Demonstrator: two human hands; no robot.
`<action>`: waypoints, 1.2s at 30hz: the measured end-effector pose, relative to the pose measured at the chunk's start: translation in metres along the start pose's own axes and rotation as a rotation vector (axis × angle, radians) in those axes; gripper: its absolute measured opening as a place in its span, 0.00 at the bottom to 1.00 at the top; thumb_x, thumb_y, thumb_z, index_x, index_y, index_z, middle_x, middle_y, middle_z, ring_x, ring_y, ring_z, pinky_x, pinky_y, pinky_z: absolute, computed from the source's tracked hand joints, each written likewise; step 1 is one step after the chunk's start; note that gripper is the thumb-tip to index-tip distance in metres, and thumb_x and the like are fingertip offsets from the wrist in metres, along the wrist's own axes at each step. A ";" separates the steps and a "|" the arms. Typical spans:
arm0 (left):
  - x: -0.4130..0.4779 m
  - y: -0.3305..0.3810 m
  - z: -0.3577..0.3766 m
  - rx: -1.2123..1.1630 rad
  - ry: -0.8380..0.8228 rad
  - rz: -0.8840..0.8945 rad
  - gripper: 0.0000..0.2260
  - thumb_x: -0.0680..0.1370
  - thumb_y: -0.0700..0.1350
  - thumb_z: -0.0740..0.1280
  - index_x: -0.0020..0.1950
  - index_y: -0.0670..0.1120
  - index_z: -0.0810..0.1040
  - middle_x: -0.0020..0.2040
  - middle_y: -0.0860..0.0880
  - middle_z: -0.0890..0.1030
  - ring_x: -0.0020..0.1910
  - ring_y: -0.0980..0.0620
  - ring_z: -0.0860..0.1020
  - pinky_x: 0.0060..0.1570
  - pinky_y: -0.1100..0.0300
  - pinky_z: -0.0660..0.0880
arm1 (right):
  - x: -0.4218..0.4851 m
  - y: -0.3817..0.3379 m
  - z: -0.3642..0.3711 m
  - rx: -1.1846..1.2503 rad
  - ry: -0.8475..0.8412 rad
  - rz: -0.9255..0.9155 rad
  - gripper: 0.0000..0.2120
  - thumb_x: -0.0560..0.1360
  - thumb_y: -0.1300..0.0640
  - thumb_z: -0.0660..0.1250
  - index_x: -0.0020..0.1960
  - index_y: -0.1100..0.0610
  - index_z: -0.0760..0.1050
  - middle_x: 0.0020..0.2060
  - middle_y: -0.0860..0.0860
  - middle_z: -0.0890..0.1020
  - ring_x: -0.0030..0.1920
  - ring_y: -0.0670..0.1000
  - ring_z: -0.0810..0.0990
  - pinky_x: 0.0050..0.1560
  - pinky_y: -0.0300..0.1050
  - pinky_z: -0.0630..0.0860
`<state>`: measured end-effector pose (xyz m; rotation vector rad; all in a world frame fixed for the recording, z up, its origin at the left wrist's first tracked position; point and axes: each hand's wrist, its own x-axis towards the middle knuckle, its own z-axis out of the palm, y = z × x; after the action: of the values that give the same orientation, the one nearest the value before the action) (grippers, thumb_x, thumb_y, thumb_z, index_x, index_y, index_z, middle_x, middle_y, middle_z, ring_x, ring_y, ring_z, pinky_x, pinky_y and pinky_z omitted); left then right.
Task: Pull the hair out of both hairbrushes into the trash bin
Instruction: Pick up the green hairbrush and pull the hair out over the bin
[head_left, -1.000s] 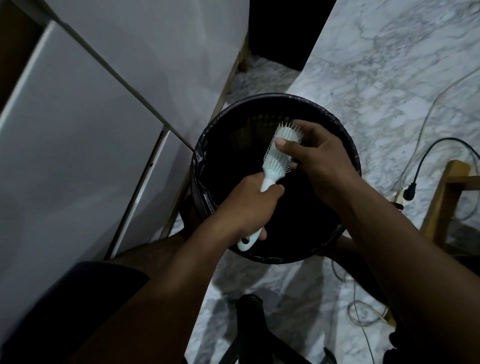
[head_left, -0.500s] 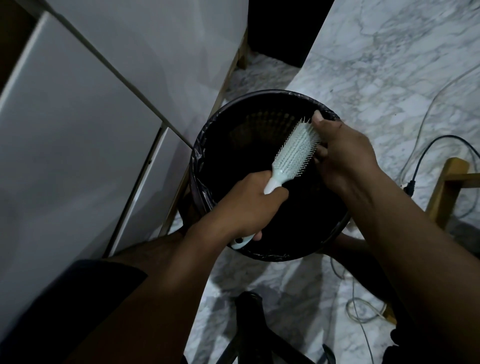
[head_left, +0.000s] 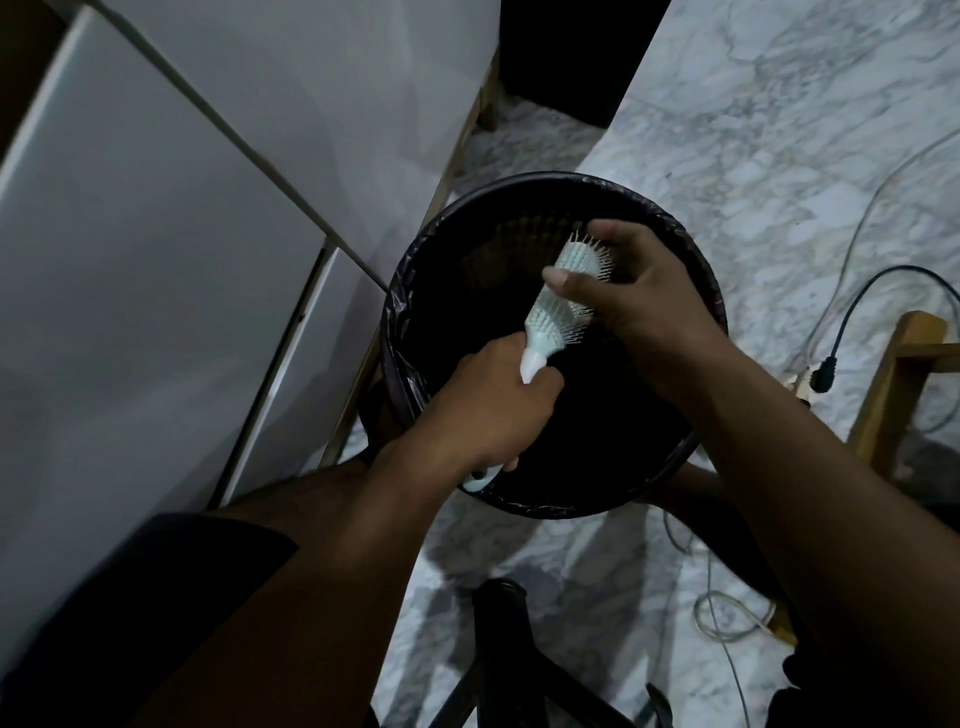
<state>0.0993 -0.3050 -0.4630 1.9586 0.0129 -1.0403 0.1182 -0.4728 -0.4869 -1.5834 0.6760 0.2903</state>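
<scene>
A pale green hairbrush (head_left: 549, 317) is held over the round black trash bin (head_left: 691, 249), which is lined with a dark bag. My left hand (head_left: 488, 410) is shut on the brush's handle, whose white end sticks out below my fist. My right hand (head_left: 639, 296) lies across the bristle head, thumb pressed on the near side of the bristles and fingers wrapped behind. Any hair in the bristles is too dark to make out. Only one brush is in view.
White cabinet panels (head_left: 171, 260) stand close on the left of the bin. Marble floor (head_left: 779, 130) spreads to the right, crossed by a black plug and cable (head_left: 826, 374) and thin white cords. A wooden frame (head_left: 893, 384) stands at right; a black stand (head_left: 498, 623) sits below.
My right hand moved from the brush's tip back onto the middle of the bristles. The brush head swung slightly left and more upright over the bin.
</scene>
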 end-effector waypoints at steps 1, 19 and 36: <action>0.000 0.001 0.000 0.000 -0.016 0.001 0.07 0.81 0.48 0.62 0.51 0.47 0.77 0.31 0.49 0.77 0.22 0.49 0.77 0.23 0.56 0.77 | -0.002 0.000 0.001 -0.057 0.013 -0.054 0.24 0.69 0.55 0.81 0.62 0.54 0.78 0.56 0.52 0.83 0.53 0.45 0.83 0.49 0.37 0.81; -0.004 0.004 0.002 0.088 -0.072 0.043 0.09 0.81 0.49 0.64 0.50 0.44 0.79 0.30 0.50 0.77 0.24 0.48 0.77 0.23 0.54 0.76 | 0.010 -0.008 -0.018 0.430 0.461 0.300 0.14 0.81 0.48 0.66 0.42 0.57 0.77 0.33 0.52 0.80 0.31 0.50 0.80 0.38 0.49 0.84; -0.001 0.008 -0.001 -0.119 -0.046 -0.095 0.09 0.82 0.46 0.62 0.55 0.41 0.76 0.30 0.47 0.71 0.21 0.52 0.71 0.22 0.61 0.71 | -0.003 0.013 0.004 -0.135 0.176 -0.170 0.34 0.63 0.45 0.83 0.66 0.51 0.76 0.55 0.51 0.84 0.48 0.46 0.86 0.53 0.48 0.84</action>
<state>0.1029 -0.3088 -0.4560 1.8403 0.1403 -1.1208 0.1092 -0.4681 -0.4970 -1.7990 0.6623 0.0720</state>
